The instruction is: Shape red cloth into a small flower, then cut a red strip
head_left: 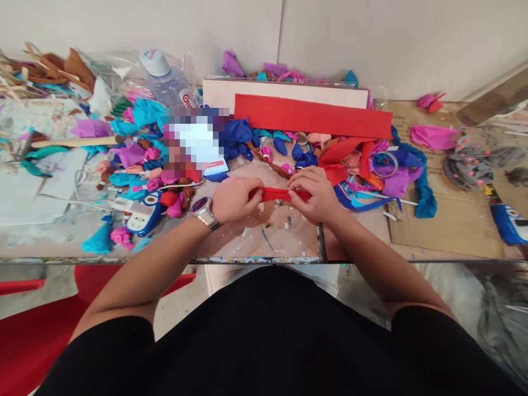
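Observation:
A narrow, gathered red strip, seemingly crepe paper or thin cloth, is stretched level between my hands just above the table. My left hand, with a metal watch at its wrist, pinches the strip's left end. The right end is pinched by my right hand, its thumb and fingers pressed on the red material. Behind them a wide flat red sheet leans on a long white box. Crumpled red pieces lie just beyond my right hand.
Crowding the left side are colourful crumpled pieces, a capped bottle, green-handled pliers and a power strip. A tape roll and blue strip lie right, near cardboard. The table edge runs close before me.

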Motion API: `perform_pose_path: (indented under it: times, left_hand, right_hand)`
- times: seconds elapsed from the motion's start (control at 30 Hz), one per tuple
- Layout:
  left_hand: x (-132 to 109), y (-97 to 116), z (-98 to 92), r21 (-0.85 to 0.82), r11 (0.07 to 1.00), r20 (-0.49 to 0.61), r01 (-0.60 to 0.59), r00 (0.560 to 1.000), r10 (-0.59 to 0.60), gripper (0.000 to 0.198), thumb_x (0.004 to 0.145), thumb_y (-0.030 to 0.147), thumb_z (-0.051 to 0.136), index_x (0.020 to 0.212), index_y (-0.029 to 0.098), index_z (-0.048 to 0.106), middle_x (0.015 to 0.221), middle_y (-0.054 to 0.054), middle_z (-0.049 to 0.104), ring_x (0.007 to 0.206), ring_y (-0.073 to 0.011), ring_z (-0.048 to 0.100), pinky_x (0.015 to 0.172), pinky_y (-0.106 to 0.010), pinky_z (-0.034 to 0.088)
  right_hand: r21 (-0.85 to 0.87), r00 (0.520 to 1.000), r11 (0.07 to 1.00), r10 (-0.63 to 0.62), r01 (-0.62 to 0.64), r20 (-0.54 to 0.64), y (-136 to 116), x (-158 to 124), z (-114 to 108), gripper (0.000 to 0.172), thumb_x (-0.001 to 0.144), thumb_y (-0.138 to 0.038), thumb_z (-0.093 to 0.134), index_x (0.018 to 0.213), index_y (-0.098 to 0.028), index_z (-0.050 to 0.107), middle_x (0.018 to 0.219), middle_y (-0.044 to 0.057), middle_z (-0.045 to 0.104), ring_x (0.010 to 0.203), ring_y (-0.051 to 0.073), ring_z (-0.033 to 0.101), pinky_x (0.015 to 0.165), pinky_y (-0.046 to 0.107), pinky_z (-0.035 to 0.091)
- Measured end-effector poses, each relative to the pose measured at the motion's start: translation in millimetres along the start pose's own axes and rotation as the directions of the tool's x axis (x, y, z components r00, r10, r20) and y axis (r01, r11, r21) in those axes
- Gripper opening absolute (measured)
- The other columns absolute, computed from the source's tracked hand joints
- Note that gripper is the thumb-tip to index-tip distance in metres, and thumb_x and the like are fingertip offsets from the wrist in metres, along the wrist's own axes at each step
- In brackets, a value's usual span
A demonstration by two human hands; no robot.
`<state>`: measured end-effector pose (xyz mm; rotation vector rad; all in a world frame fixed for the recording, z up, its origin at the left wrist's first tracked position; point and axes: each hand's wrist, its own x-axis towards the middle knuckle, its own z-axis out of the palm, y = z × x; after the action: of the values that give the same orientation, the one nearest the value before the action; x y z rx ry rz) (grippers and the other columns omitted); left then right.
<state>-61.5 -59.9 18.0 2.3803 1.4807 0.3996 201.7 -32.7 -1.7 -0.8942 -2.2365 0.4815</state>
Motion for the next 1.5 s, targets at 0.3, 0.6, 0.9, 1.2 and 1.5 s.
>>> perform_pose_path:
  times: [0.3,0.6,0.9,1.2,1.5]
  left_hand:
    - [0,0,-2.0,-0.074,0.996,0.039,-0.04,0.998,0.043,0.029,0.097,0.036,0.049,0.092,0.022,0.074,0.081,-0.006,0.075,0.074,-0.0229,0.066,0.068,-0.035,0.041]
    - [3,-5,-0.2,0.086,0.988,-0.012,0.125,0.992,-0.124,0.025,0.093,0.027,0.05,0.088,0.021,0.073,0.083,-0.009,0.075,0.076,-0.0257,0.067,0.067,-0.036,0.038]
    - [5,-4,-6.8,0.269,0.901,-0.006,0.341,0.936,-0.352,0.036,0.099,0.031,0.044,0.106,0.021,0.077,0.095,-0.013,0.079,0.091,-0.0332,0.073,0.072,-0.038,0.041]
    - [6,-20,-5.7,-0.034,0.939,-0.078,0.342,0.936,-0.343,0.027,0.091,0.024,0.049,0.101,0.021,0.073,0.09,-0.009,0.075,0.087,-0.0286,0.068,0.076,-0.039,0.047]
    - [17,-39,-4.9,-0.799,0.588,-0.419,-0.124,0.816,-0.398,0.036,0.066,0.012,0.058,0.1,0.023,0.062,0.106,-0.004,0.067,0.066,-0.0132,0.056,0.05,-0.026,0.046]
  right_hand:
    - [0.011,1.0,1.0,0.001,-0.001,0.003,0,-1,0,0.009,0.098,-0.03,0.063,0.09,-0.026,0.068,0.102,0.006,0.08,0.105,0.029,0.07,0.103,0.052,0.046]
    - [-0.003,0.998,1.0,-0.012,0.012,-0.056,3,2,-5,0.012,0.097,-0.029,0.064,0.086,-0.025,0.066,0.097,0.006,0.08,0.1,0.028,0.071,0.097,0.05,0.047]
    - [0.025,0.995,1.0,0.0,0.003,-0.102,10,0,-6,0.008,0.093,-0.027,0.068,0.086,-0.025,0.067,0.096,0.005,0.08,0.098,0.028,0.073,0.096,0.05,0.049]
    - [0.088,0.983,0.996,0.013,0.003,-0.182,17,1,-11,0.01,0.094,-0.029,0.068,0.085,-0.025,0.068,0.092,0.005,0.08,0.093,0.027,0.075,0.093,0.049,0.052]
    - [0.082,0.958,0.996,0.066,-0.044,-0.28,17,3,-23,0.016,0.095,-0.035,0.065,0.083,-0.026,0.066,0.091,0.006,0.078,0.088,0.027,0.07,0.09,0.049,0.053]
